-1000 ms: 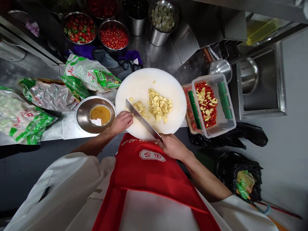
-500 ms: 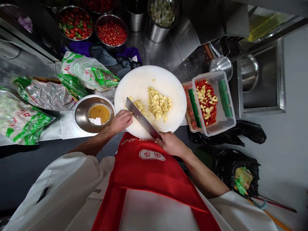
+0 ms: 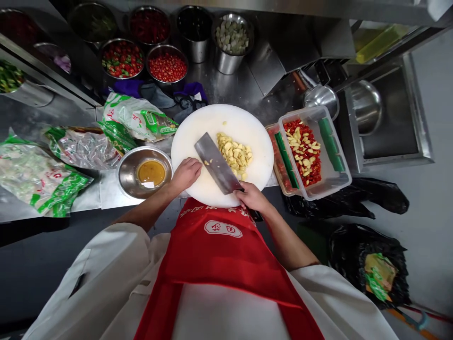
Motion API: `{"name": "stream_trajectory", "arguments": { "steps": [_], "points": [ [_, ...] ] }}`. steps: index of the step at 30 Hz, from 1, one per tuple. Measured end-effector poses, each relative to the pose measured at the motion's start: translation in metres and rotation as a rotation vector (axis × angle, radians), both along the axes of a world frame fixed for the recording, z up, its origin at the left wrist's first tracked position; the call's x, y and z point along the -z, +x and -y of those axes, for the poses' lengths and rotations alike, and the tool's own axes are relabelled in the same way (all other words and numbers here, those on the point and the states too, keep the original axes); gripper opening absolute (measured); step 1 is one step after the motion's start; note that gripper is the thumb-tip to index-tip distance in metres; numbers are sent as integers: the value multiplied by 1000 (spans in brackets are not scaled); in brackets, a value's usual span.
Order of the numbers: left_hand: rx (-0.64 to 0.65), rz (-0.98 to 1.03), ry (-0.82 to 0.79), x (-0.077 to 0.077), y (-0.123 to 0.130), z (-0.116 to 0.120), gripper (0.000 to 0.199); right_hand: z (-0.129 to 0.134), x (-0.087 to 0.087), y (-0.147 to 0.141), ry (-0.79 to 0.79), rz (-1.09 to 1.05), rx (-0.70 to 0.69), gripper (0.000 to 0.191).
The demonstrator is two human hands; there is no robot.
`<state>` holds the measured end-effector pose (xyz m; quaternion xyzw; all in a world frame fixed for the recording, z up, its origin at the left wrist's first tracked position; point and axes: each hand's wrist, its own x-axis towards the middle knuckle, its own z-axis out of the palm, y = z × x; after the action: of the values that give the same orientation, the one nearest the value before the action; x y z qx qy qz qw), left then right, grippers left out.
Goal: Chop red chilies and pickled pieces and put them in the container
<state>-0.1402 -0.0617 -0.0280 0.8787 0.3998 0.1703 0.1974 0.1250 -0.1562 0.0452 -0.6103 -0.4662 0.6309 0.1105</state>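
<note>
My right hand (image 3: 252,196) is wrapped around the handle of a cleaver (image 3: 216,163). The broad blade lies tilted over the round white cutting board (image 3: 198,120), with a few small pale bits on its face. Just right of the blade is a pile of pale yellow slices (image 3: 238,155), which look like garlic or ginger; the blade hides part of its left side. My left hand (image 3: 187,174) rests at the board's left edge, a short way from the blade. Its fingers are curled, and whatever they may hold is hidden.
To the left are a steel bowl (image 3: 128,172) of brown liquid and plastic food bags (image 3: 138,115). A clear plastic tub (image 3: 332,182) of chopped red chillies and pale slices stands right. Steel pots (image 3: 229,63) line the back; a sink (image 3: 396,118) is far right.
The cleaver has turned its face flatter and moved right against the pile. The small slices left of the pile no longer show. My left hand has shifted slightly right; the view has tilted.
</note>
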Motion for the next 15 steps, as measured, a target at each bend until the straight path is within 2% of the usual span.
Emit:
{"name": "stream_trajectory", "arguments": {
  "steps": [3, 5, 7, 9, 11, 12, 13, 15],
  "points": [
    [28, 112, -114, -4, 21, -10, 18, 7, -6, 14, 39, -19, 109, 12],
    [-38, 285, -169, -6, 29, -15, 14, 14, -19, 19, 96, 6, 127, 14],
    [-237, 475, -178, -9, 27, -24, 11, 24, -34, 22, 179, 2, 113, 24],
    [-509, 637, -144, -16, 16, -36, 12, 36, -49, 24, 275, -39, 90, 49],
    [-707, 741, -86, -30, 3, -52, 15, 47, -59, 24, 382, -35, 32, 69],
    [-737, 757, -53, -40, -1, -59, 17, 50, -61, 23, 431, 1, -14, 73],
    [-708, 739, -21, -51, -2, -64, 19, 53, -62, 22, 471, 59, -75, 75],
    [-514, 607, 27, -76, 9, -67, 25, 54, -62, 19, 503, 210, -227, 75]
  ]
}}
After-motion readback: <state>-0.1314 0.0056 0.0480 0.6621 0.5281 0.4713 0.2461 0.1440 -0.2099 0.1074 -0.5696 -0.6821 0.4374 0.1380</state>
